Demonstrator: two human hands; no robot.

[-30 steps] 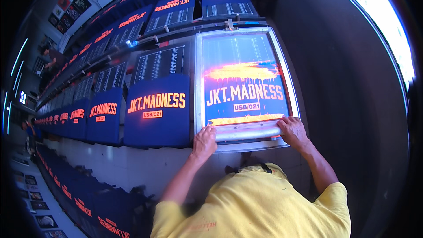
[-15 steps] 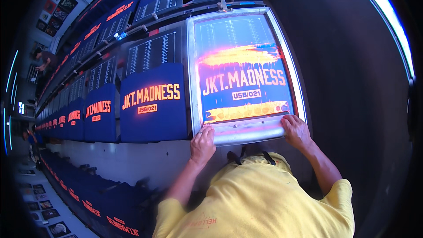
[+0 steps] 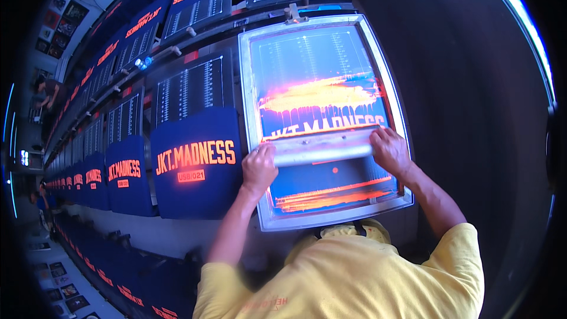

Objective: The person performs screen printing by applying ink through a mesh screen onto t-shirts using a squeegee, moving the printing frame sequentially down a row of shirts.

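A long silvery squeegee (image 3: 325, 147) lies across a screen-printing frame (image 3: 336, 220) with a pale metal rim. My left hand (image 3: 258, 168) is closed around the squeegee's left end. At the other end my right hand (image 3: 391, 150) grips it, knuckles up. Beyond the blade, a thick band of glowing orange-yellow ink (image 3: 322, 95) drips across the mesh. The tops of large letters show just past the blade, and the rest of them is hidden under it. Thin orange ink streaks (image 3: 336, 198) cross the mesh on the near side.
To the left, navy fabric panels (image 3: 195, 192) with orange lettering lie in a row on dark boards with white scale marks (image 3: 192, 85). A metal clamp (image 3: 293, 15) meets the frame's far edge. Another row of navy panels (image 3: 112, 266) runs at lower left. A person (image 3: 50, 94) stands far left.
Both hands have pushed the squeegee away from the frame's near end to about mid-screen. The ink strip at the near end has thinned to streaks. My view has shifted slightly.
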